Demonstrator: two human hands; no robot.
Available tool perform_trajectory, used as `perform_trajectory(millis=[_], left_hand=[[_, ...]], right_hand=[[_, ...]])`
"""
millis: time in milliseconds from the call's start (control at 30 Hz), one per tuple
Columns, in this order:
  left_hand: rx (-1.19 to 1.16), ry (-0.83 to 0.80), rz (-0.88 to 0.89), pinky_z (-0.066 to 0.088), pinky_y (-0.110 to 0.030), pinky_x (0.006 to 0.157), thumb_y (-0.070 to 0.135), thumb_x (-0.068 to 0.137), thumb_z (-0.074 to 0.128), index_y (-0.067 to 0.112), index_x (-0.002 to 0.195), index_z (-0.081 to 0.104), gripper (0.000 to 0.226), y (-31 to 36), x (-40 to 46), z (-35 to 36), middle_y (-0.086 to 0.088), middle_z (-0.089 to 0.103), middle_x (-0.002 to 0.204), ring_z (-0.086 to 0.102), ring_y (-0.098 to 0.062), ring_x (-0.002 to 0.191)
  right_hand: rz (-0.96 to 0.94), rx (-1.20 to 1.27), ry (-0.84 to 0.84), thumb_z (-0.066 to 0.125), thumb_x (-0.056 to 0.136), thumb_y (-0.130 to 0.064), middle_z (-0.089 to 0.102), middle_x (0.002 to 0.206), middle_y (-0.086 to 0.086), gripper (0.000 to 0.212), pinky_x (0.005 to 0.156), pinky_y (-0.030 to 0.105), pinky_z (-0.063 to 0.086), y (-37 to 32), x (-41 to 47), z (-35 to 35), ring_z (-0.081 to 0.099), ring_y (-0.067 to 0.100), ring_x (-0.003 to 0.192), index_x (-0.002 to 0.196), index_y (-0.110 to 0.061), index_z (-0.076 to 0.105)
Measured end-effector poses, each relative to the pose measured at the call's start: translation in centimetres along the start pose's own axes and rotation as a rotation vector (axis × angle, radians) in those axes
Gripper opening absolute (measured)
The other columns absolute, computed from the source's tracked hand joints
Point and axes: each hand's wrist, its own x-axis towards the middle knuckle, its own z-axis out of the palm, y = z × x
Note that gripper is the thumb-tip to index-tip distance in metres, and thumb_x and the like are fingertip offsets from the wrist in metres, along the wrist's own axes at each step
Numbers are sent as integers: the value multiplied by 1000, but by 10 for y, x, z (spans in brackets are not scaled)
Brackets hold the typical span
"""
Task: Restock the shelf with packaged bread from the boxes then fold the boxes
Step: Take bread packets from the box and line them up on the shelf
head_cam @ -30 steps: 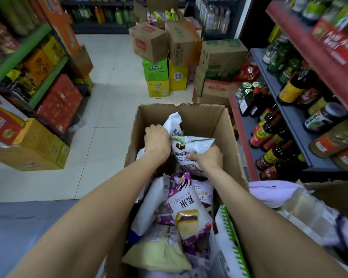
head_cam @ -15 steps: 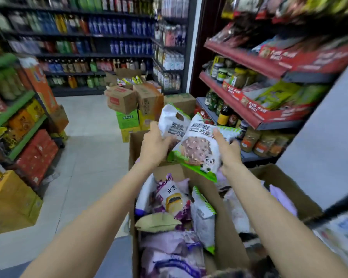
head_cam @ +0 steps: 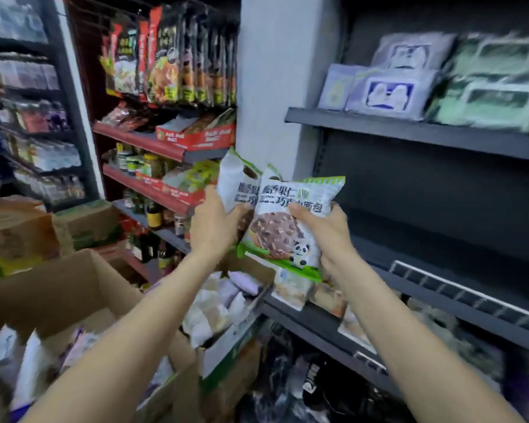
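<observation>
We are in the restocking step: two packets of bread are up in front of us at the centre of the frame, clear of the boxes and facing the dark shelf [head_cam: 434, 138] on the right. Our left hand [head_cam: 214, 221] grips the rear packet [head_cam: 237, 184], its fingers closed around the lower part. Our right hand [head_cam: 324, 230] holds the front packet [head_cam: 287, 224], the one with the panda, thumb across its face and the other fingers behind it. The two packets overlap and touch.

The open box [head_cam: 74, 288] sits at lower left, with more wrapped goods inside. A second box [head_cam: 251, 270] near the centre bottom also holds packets, so folding is, by our judgement, a long way off.

The upper tier at the right already carries blurred purple and green packs [head_cam: 394, 90]. The tier beneath looks bare, and a few packets [head_cam: 293, 288] lie on the lower ledge just under our hands.

Next we need to carry both packets rightward onto a free tier, set them down upright with faces outward, and release each hand without letting the slippery wrappers slide off the edge.
</observation>
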Motion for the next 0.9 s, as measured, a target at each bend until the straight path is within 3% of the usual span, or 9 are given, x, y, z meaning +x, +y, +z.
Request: perform_trajectory(millis=[100, 200, 267, 367, 400, 500, 567, 733, 900], left_hand=[[-78, -111, 87, 43, -40, 78, 37, 83, 68, 5, 116, 50, 49, 55, -12, 59, -17, 63, 113, 57, -36, 107], [-149, -238, 170, 39, -35, 73, 35, 81, 68, 8, 113, 54, 44, 107, -30, 118, -12, 65, 110, 58, -32, 106], [-205, -306, 208, 45, -36, 74, 35, 83, 67, 10, 112, 53, 40, 142, -47, 155, -9, 64, 107, 59, -31, 100], [-285, -364, 241, 48, -38, 73, 33, 87, 64, 8, 112, 49, 38, 197, -77, 204, -7, 60, 101, 56, -26, 87], [-304, -377, 253, 48, -37, 72, 32, 88, 63, 8, 112, 49, 37, 215, -87, 220, -5, 58, 99, 55, -23, 85], [-337, -416, 247, 49, -37, 74, 33, 87, 64, 9, 111, 49, 37, 260, -113, 272, -5, 61, 101, 56, -23, 87], [-338, -445, 211, 51, -39, 78, 35, 86, 65, 9, 108, 49, 38, 285, -127, 306, -7, 63, 104, 59, -26, 93], [-347, -504, 124, 54, -44, 83, 33, 83, 69, 9, 105, 49, 39, 327, -150, 375, -10, 66, 106, 64, -30, 96], [-283, -518, 56, 49, -33, 80, 34, 84, 68, 10, 100, 45, 37, 346, -154, 413, -10, 64, 111, 61, -30, 103]], right_hand=[[-83, -5, 159, 80, 73, -15, 69, 110, 9, 52, 88, 41, 56, -23, -4, -81, 69, 21, 97, 117, -6, 54], [-166, -41, 364, 80, 74, -20, 69, 108, 7, 39, 91, 45, 54, -45, -12, -162, 68, 21, 98, 103, -17, 55], [-202, -62, 472, 82, 69, -29, 68, 110, 4, 45, 93, 47, 52, -58, -15, -218, 67, 21, 101, 104, -20, 55], [-244, -158, 598, 81, 61, -46, 60, 126, 4, 81, 101, 46, 46, -75, -16, -298, 59, 22, 116, 127, -14, 46], [-250, -194, 628, 78, 65, -45, 59, 128, 4, 80, 102, 46, 45, -82, -17, -323, 57, 23, 118, 130, -13, 45], [-246, -315, 681, 68, 82, -26, 60, 114, 6, 50, 92, 38, 47, -95, -9, -402, 57, 25, 108, 123, -7, 50], [-218, -456, 687, 66, 86, -21, 56, 105, 7, 51, 80, 33, 42, -101, 2, -451, 54, 25, 99, 129, -5, 46], [-160, -606, 669, 66, 87, -14, 47, 140, 13, 66, 96, 36, 42, -109, 35, -539, 46, 32, 128, 143, -8, 31], [-151, -630, 626, 69, 84, -14, 57, 131, 14, 62, 101, 40, 45, -105, 71, -587, 53, 30, 123, 138, -6, 39]])
